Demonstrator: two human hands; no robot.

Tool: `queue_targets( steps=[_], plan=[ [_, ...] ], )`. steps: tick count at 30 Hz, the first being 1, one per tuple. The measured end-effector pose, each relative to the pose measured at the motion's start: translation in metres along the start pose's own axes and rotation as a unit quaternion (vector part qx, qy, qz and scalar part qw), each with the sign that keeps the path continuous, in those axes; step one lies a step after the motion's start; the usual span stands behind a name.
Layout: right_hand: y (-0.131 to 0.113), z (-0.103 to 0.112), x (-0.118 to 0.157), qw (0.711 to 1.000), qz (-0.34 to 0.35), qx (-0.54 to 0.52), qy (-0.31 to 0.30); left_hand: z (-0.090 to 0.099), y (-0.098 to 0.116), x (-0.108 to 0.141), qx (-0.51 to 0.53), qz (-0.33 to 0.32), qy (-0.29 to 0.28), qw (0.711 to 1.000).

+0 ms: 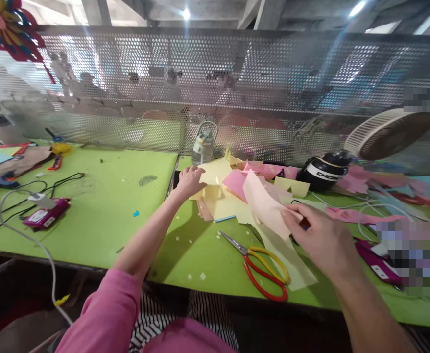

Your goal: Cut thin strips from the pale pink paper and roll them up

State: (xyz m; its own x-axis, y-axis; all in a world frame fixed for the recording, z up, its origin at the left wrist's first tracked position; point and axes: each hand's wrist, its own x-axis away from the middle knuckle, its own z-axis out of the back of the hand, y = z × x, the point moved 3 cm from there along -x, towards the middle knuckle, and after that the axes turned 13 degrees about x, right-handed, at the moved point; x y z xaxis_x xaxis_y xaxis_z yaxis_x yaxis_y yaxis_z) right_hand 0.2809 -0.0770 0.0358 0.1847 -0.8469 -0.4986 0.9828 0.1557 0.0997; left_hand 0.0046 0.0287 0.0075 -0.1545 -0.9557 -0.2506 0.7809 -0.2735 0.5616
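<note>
My left hand is over the left edge of a pile of yellow paper, fingers spread, with nothing visible gripped. Between the thumb and fingers of my right hand is the corner of a pale pink sheet, lifted at a slant. A brighter pink piece lies just left of that sheet. Scissors with one yellow and one red handle rest on the green table in front of the pile, blades pointing up and left. A pale yellow sheet lies partly beneath their handles.
A clear bottle stands behind the pile, and a black bottle is at its right. A fan stands at the back right. Purple power strips with cables lie at both sides. A perforated metal screen runs behind the table.
</note>
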Motion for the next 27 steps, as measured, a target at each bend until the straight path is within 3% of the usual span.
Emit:
queue_targets(
  steps=[2, 5, 8, 10, 14, 19, 21, 24, 27],
  plan=[
    [-0.021, 0.009, 0.017, 0.997, 0.055, -0.016, 0.051, 0.006, 0.015, 0.025, 0.016, -0.019, 0.020, 0.999],
    [-0.065, 0.003, 0.040, 0.982, 0.168, -0.022, 0.080, 0.011, 0.033, 0.085, 0.059, -0.088, 0.001, 0.994],
    [-0.108, -0.017, 0.059, 0.969, 0.237, -0.062, 0.043, 0.002, 0.040, 0.151, 0.141, -0.225, -0.084, 0.960],
    [-0.128, -0.031, 0.067, 0.964, 0.249, -0.089, 0.020, -0.011, 0.028, 0.179, 0.132, -0.207, -0.113, 0.963],
    [-0.140, -0.046, 0.070, 0.959, 0.241, -0.147, -0.033, -0.029, -0.007, 0.193, 0.137, -0.114, -0.097, 0.979],
    [-0.119, -0.048, 0.063, 0.944, 0.169, -0.259, -0.118, -0.030, -0.032, 0.186, 0.164, -0.063, -0.052, 0.983],
    [-0.115, -0.044, 0.065, 0.948, 0.170, -0.253, -0.091, -0.030, -0.035, 0.187, 0.176, -0.057, -0.045, 0.982],
    [-0.120, -0.039, 0.079, 0.965, 0.208, -0.156, 0.015, -0.030, -0.035, 0.198, 0.168, -0.061, -0.020, 0.984],
    [-0.134, -0.039, 0.099, 0.956, 0.277, -0.074, 0.067, -0.030, -0.031, 0.220, 0.117, -0.100, 0.015, 0.988]
  ],
)
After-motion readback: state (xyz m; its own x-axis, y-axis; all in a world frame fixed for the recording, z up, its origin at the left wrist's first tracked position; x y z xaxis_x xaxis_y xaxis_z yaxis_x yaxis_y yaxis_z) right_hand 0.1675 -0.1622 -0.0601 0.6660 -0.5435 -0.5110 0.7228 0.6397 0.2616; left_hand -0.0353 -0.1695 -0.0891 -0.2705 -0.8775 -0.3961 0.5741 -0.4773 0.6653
